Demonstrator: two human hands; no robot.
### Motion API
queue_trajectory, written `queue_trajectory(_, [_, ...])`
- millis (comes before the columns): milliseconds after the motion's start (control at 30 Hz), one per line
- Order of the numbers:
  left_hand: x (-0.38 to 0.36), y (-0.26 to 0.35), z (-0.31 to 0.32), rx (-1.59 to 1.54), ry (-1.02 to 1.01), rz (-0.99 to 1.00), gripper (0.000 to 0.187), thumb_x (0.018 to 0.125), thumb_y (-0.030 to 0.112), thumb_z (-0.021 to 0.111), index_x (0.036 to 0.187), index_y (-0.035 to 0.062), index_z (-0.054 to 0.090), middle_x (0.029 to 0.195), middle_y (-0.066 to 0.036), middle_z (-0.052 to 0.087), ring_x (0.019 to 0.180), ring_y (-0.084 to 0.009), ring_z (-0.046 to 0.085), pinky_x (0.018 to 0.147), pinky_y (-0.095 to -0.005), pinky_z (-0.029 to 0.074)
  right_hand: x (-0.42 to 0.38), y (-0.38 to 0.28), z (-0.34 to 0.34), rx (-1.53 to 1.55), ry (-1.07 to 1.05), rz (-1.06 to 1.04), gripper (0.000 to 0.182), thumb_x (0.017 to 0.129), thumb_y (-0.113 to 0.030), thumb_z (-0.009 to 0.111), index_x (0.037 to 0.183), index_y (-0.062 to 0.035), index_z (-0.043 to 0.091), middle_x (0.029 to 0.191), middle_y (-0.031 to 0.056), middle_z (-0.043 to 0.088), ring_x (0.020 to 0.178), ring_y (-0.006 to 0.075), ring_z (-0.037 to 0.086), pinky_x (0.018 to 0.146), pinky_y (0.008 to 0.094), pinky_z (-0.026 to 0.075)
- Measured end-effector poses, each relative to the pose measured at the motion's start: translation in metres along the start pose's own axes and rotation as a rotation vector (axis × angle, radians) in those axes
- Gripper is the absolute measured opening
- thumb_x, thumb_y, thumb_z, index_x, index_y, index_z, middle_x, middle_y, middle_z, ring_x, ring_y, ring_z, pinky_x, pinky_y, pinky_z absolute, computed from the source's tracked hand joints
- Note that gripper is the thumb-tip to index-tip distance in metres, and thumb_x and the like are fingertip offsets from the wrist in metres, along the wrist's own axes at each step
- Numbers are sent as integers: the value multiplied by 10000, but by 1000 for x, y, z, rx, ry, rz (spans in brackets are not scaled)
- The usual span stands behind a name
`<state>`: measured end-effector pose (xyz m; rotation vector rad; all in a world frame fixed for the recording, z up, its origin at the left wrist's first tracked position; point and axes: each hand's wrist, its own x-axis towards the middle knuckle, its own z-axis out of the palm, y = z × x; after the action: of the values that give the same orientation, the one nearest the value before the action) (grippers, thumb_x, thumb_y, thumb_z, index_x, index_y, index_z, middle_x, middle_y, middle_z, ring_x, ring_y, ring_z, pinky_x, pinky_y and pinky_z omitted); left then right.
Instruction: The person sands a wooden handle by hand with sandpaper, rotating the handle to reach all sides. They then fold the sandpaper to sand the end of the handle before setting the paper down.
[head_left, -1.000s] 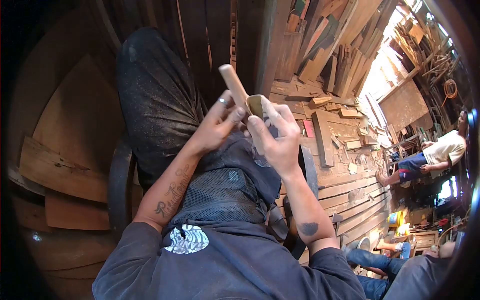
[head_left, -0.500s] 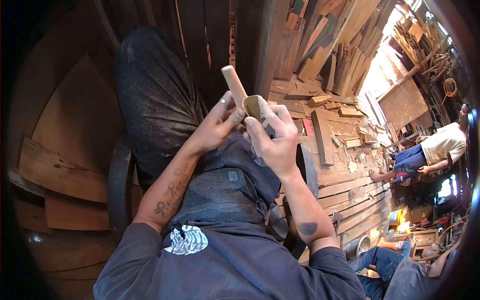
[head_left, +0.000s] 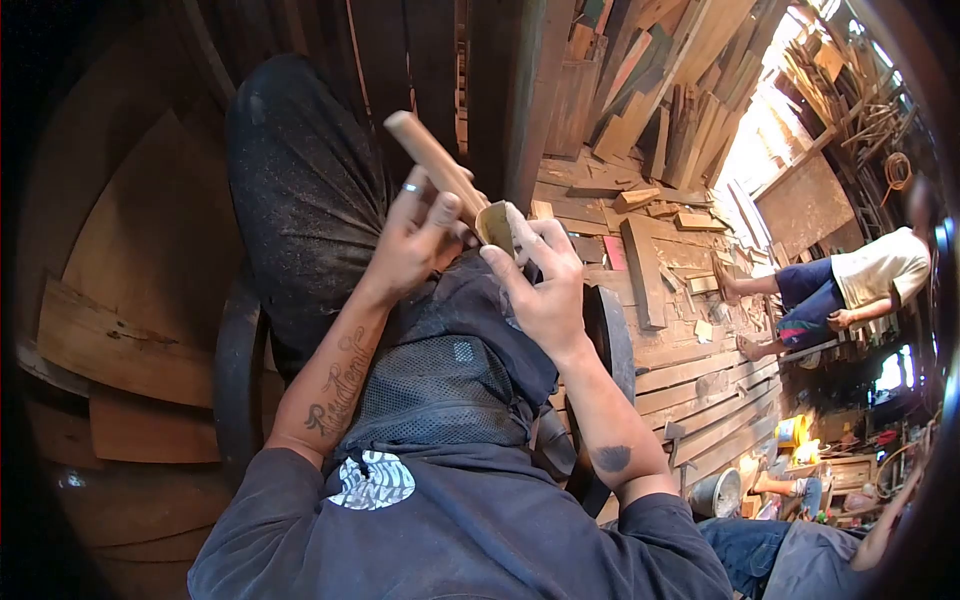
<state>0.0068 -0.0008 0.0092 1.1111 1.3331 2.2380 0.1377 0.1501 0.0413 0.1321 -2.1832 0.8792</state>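
A light wooden rod (head_left: 428, 150) points up and to the left above my lap. My left hand (head_left: 412, 240) grips it near its lower part, the fingers partly behind the wood. Around the rod's lower end is a curved piece of tan sandpaper (head_left: 493, 226), pinched between the thumb and fingers of my right hand (head_left: 541, 275). Both hands are close together, and the rod's lowest end is hidden by the sandpaper and fingers.
Boards (head_left: 690, 130) lean at the upper right, with wood scraps on the slatted floor (head_left: 680, 385). One person (head_left: 870, 275) stands at the right; another (head_left: 790, 550) is at the lower right. A metal bucket (head_left: 717, 492) and yellow container (head_left: 792, 431) are nearby.
The rod has tilted further left, and my left hand has moved left with it. The sandpaper has shifted slightly left and down. The person at the right has changed leg position.
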Motion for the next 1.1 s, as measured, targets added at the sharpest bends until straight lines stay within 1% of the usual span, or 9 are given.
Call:
queue_trajectory(167, [-4,10,1,36,-12,-54,462,1155,336,564,1496,39,471,1253,-114,678,1150,-176,702,897,-304,601,3,-2,-1,-1,15,-32,518,919,-151,873,1399,-24,725,1009,87,661,752,163,602,627,317,518])
queue_trajectory(233, [-1,13,6,-106,168,52,412,1156,313,565,1451,33,499,1193,-111,699,986,-132,685,822,-290,584,-2,1,-1,-34,-7,-19,518,917,-151,874,1398,-28,726,1007,92,664,772,172,621,638,316,528])
queue_trajectory(533, [-2,6,8,-135,121,41,411,1167,324,534,1456,34,503,1208,-87,671,1004,-118,652,834,-279,579,-3,0,-2,-36,-25,-11,515,909,-126,872,1387,-9,722,1012,110,671,803,196,651,677,322,548])
queue_trajectory(667, [-6,1,18,-80,-44,-126,419,1166,336,538,1454,35,495,1148,-112,687,942,-126,641,837,-291,569,6,-11,-1,53,75,-25,485,914,-109,867,1370,-10,733,1009,107,678,816,190,678,667,315,551])
queue_trajectory(767, [-1,3,1,-176,0,-5,424,1167,339,524,1486,62,492,1255,-94,674,1111,-162,707,879,-295,614,-1,-2,-4,-53,22,-53,472,917,-107,864,1362,-8,737,1001,104,682,799,185,670,677,317,552])
queue_trajectory(900, [-1,-3,6,91,-58,-77,426,1169,336,530,1468,32,519,1256,-80,658,1109,-142,679,926,-307,586,7,-6,-1,-30,66,-32,425,916,-86,852,1318,3,749,999,102,682,779,183,653,701,319,551])
queue_trajectory(933, [-4,-8,20,64,-57,0,342,1181,287,506,1398,27,554,1142,-73,676,1007,-126,676,827,-300,599,14,-16,-1,-18,95,-46,413,913,-76,846,1308,0,752,991,100,681,774,181,649,699,318,545])
queue_trajectory(1033, [-6,-4,12,-7,-101,-95,374,1174,307,524,1412,18,541,1152,-65,678,982,-132,667,851,-300,580,13,-18,-4,-18,58,-53,413,913,-75,845,1309,-4,752,983,96,677,774,178,648,701,315,540])
queue_trajectory(1100, [-3,4,8,-164,51,-58,377,1171,311,532,1407,17,547,1148,-63,683,973,-127,664,842,-304,574,0,-8,-3,-15,26,-4,392,926,-77,839,1301,-4,751,984,92,675,771,171,653,703,309,543])
